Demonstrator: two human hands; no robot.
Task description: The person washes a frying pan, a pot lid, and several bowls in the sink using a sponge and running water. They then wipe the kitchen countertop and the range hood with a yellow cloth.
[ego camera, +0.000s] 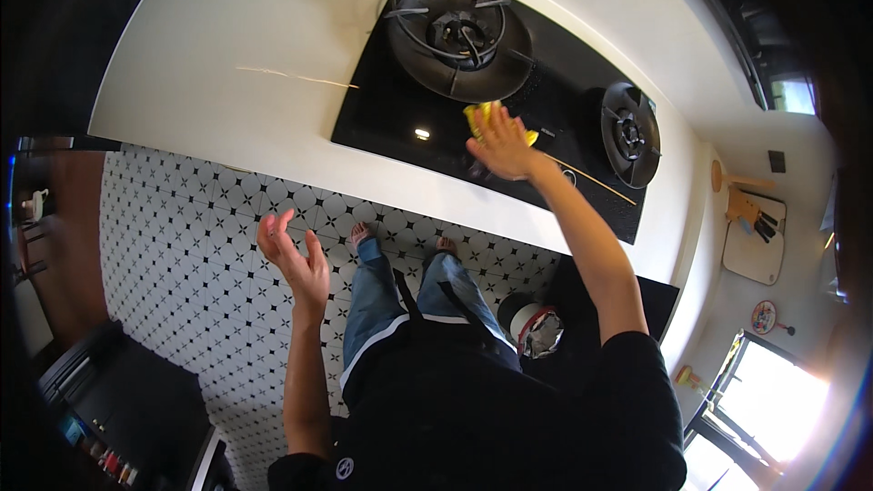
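Note:
My right hand presses a crumpled yellow cloth flat against the black glass gas cooktop, with the fingers spread over it. Just above the cloth is the large burner with its round pan support. To the right stands the smaller burner. A thin wooden stick lies on the glass beside my right wrist. Small droplets or specks show on the glass near both burners. My left hand hangs in the air above the tiled floor, holding nothing, its fingers curved and apart.
Another thin pale stick lies across the white counter, its tip over the cooktop's left edge. A lined bin stands by my legs. At right are a knife block, a cutting board and a bright window.

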